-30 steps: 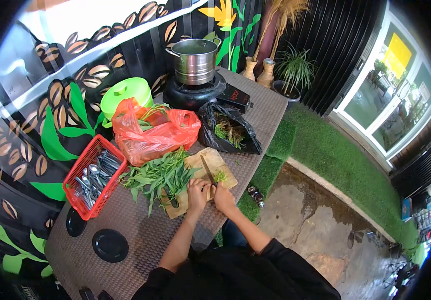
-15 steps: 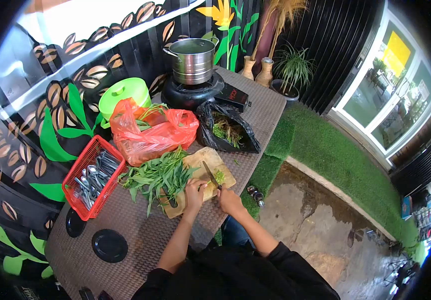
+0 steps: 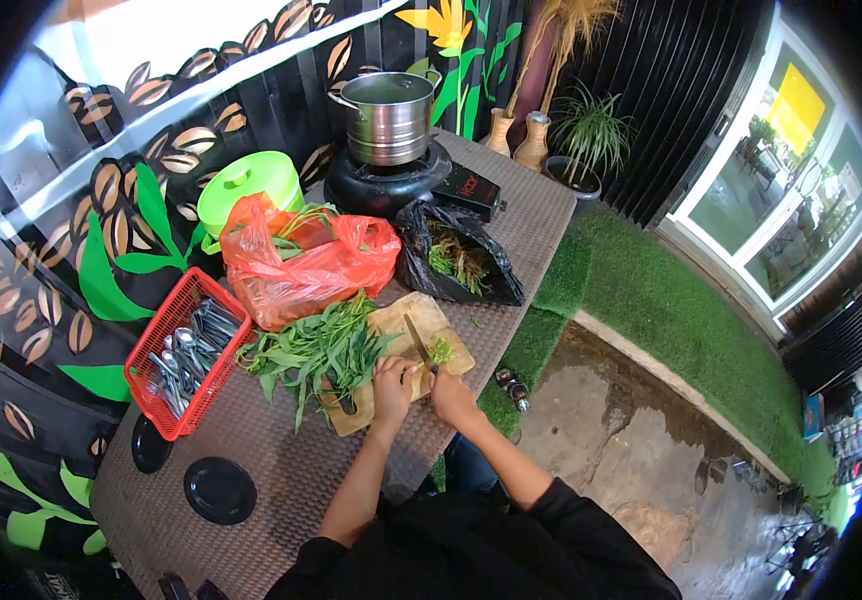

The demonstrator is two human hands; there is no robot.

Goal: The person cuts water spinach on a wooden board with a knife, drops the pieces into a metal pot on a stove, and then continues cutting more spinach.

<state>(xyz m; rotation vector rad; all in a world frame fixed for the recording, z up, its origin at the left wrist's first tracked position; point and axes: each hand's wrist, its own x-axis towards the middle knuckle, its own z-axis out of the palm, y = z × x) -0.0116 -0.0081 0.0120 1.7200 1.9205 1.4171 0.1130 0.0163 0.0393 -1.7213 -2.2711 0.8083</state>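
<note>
Right hand [image 3: 451,397] gripping knife [image 3: 418,343], left hand [image 3: 391,385] pinning greens [image 3: 316,350]

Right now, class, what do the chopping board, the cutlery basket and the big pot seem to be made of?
The chopping board looks like pale, matt wood: tan and unglossy. The cutlery basket looks like red plastic, moulded in an open lattice. The pot seems to be stainless steel: silvery, with bright reflections on its wall. The knife in the right hand appears to have a metal blade, though it is small.
</note>
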